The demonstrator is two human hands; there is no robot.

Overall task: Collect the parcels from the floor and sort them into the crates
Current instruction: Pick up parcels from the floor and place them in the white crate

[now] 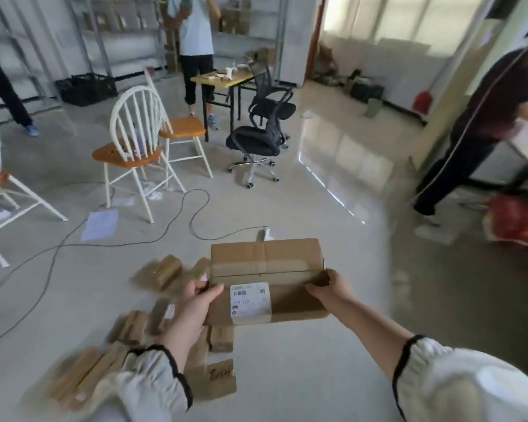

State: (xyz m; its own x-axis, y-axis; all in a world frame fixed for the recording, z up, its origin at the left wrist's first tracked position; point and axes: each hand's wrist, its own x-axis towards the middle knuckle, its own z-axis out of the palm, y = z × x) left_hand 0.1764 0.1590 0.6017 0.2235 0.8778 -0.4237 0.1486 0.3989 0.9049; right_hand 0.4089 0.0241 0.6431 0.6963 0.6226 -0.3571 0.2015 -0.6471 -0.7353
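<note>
I see a bright room. Daylight comes through the tall white windows (409, 22) far right and leaves shiny glare on the pale smooth floor (342, 153). The small brown cardboard parcels (86, 376) near left are smeared with blur, and so is the person in dark clothes (476, 126) on the right. The big brown cardboard box with a white label (265, 257) looks sharper. Far-left grey metal shelf posts (22, 47) lean.

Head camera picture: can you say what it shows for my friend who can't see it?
A person's left hand and right hand hold a brown cardboard box with a white label by its ends above a grey floor. Smaller brown cardboard parcels lie scattered below it; white chairs with orange seats stand beyond.
</note>
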